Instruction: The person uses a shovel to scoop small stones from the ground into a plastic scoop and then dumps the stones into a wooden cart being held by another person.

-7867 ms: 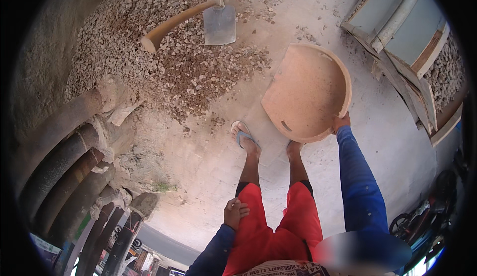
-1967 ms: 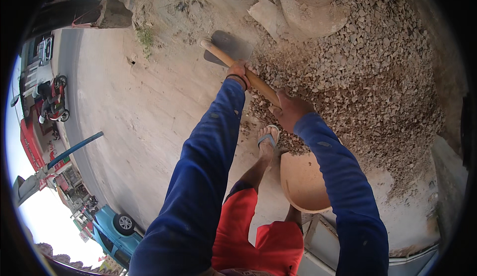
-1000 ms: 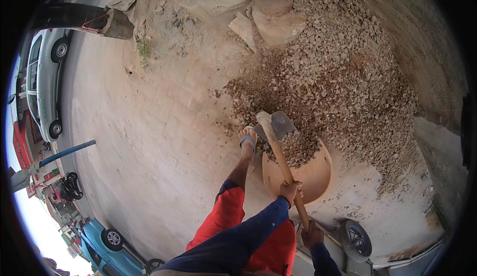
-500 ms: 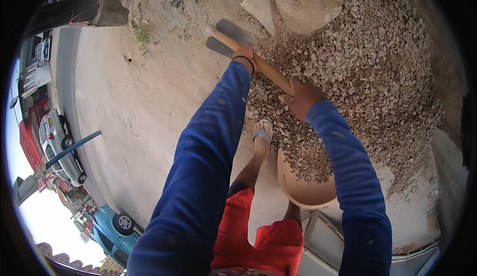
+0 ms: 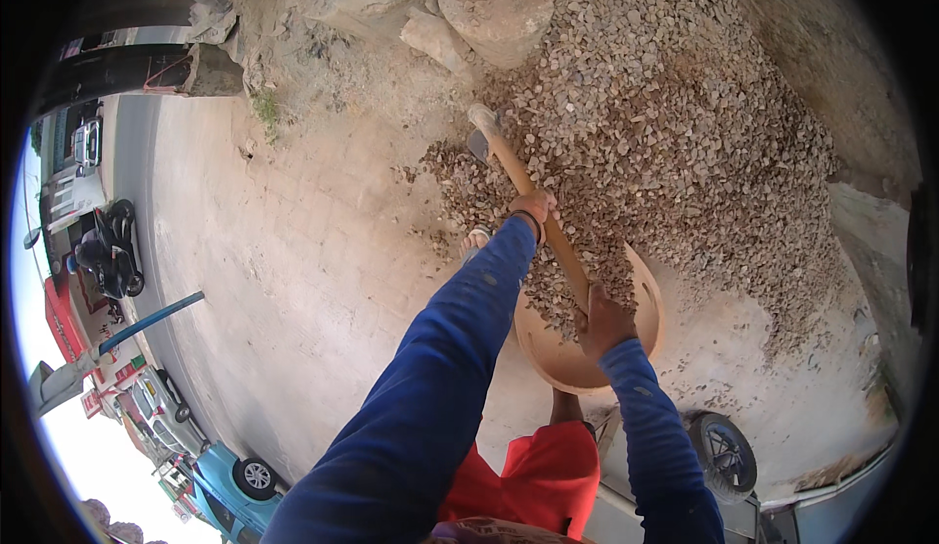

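Note:
My left hand (image 5: 535,209) is wrapped round the middle of the wooden handle of a hoe (image 5: 508,159). Lower down, my right hand (image 5: 606,325) grips the same handle near its end. The hoe's head points away from me, at the left edge of the gravel heap (image 5: 685,153); its grey blade is mostly hidden among the stones. Beneath my hands a tan basin (image 5: 548,353) sits against the heap, with gravel in its far part. My right hand is over the basin's near side.
Large rocks (image 5: 499,21) lie beyond the heap. A foot in a sandal (image 5: 476,238) stands left of the basin, partly behind my left sleeve. At lower right is a black wheel (image 5: 724,454). Parked cars, including a blue one (image 5: 230,490), and a motorbike (image 5: 110,250) line the road at left.
The hoe has been drawn toward me, and its blade has gone from bare ground into the stones. Both hands have come nearer. Gravel now spreads further left, beside the foot.

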The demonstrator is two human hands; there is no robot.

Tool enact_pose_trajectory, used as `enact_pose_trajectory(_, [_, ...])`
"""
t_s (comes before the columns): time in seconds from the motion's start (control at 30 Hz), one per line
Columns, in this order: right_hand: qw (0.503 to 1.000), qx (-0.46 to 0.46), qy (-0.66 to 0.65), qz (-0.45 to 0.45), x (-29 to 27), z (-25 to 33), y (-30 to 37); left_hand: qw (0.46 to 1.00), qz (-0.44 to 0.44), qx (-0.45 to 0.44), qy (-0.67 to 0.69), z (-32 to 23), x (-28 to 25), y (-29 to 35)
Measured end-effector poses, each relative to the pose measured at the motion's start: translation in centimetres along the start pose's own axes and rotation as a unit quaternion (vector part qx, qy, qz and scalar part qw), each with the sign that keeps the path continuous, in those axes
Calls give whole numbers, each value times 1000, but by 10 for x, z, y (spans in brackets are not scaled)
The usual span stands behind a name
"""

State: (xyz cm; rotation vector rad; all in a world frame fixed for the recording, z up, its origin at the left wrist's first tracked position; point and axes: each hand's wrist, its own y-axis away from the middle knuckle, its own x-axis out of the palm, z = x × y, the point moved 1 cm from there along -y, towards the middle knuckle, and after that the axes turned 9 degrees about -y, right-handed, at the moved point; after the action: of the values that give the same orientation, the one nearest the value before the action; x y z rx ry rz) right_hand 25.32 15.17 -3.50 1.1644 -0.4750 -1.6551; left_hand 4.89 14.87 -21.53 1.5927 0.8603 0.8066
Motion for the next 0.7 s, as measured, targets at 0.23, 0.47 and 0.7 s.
enact_pose_trajectory(0.23, [987, 26, -128, -92, 70, -87, 120, 997, 20, -19, -71, 136, 30, 66])
enact_pose_trajectory(0.47, [983, 161, -78, 38, 121, -139, 260, 1000, 10, -7, 13, 285, -14, 178])
enact_pose_trajectory(0.7, [999, -28, -34, -2, 102, -8, 98, 986, -33, 78, 142, 87, -108, 148])
